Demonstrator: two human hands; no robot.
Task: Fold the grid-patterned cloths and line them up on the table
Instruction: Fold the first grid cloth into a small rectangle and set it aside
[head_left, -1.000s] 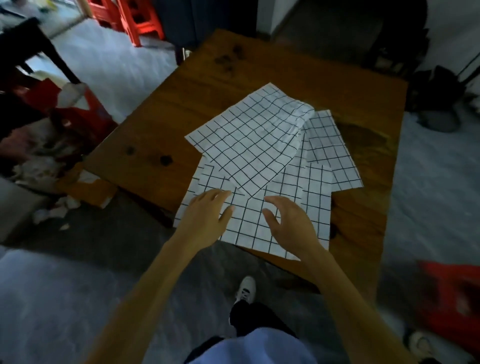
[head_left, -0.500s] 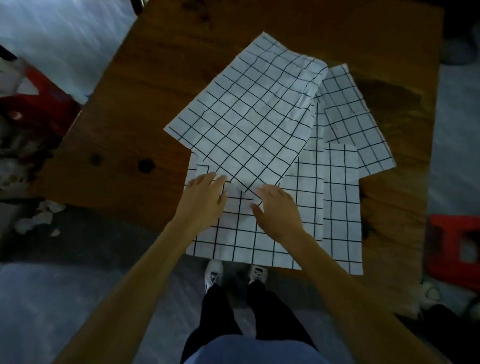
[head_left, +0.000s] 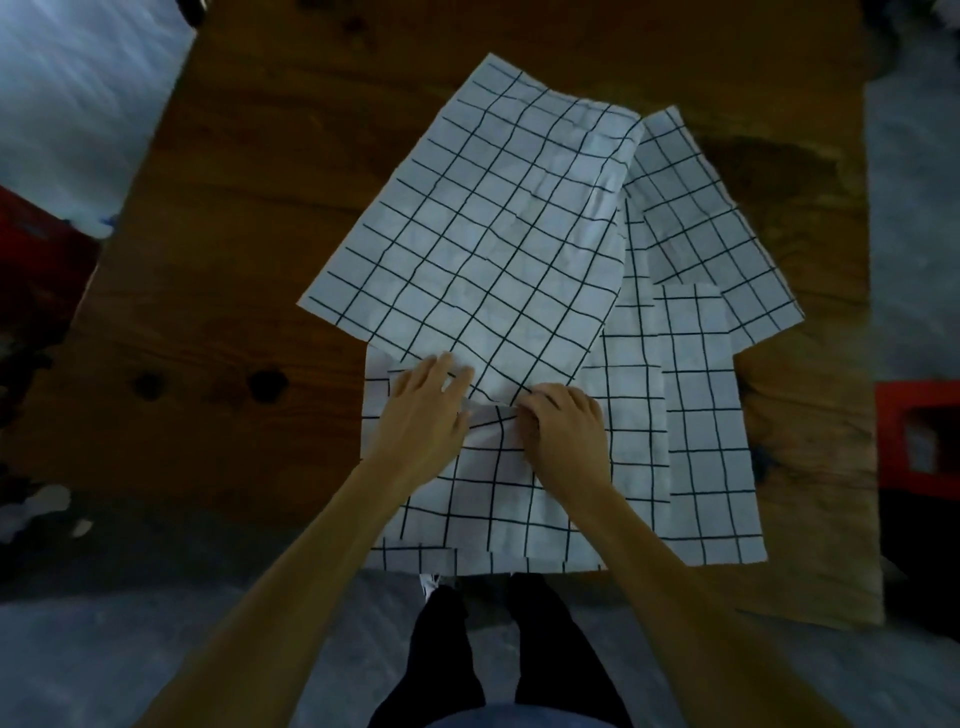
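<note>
Several white cloths with a black grid lie overlapping on the wooden table (head_left: 249, 218). The top cloth (head_left: 483, 234) is spread at an angle, its near corner pointing toward me. Under it lie a square cloth (head_left: 701, 431) at the right and another cloth (head_left: 696, 218) fanned out at the far right. My left hand (head_left: 423, 415) rests flat on the cloths with its fingers at the top cloth's near edge. My right hand (head_left: 566, 426) pinches the near corner of the top cloth, which bunches between both hands.
Two dark knots (head_left: 267, 384) mark the table left of the cloths. The near table edge runs just below the cloths, with my legs (head_left: 483, 649) under it. A red stool (head_left: 919, 431) stands at the right and red items (head_left: 31, 244) at the left on the grey floor.
The view has moved closer over the table. Both hands slid forward to the top cloth's near corner; the right hand's fingers closed on it and the fabric bunched up.
</note>
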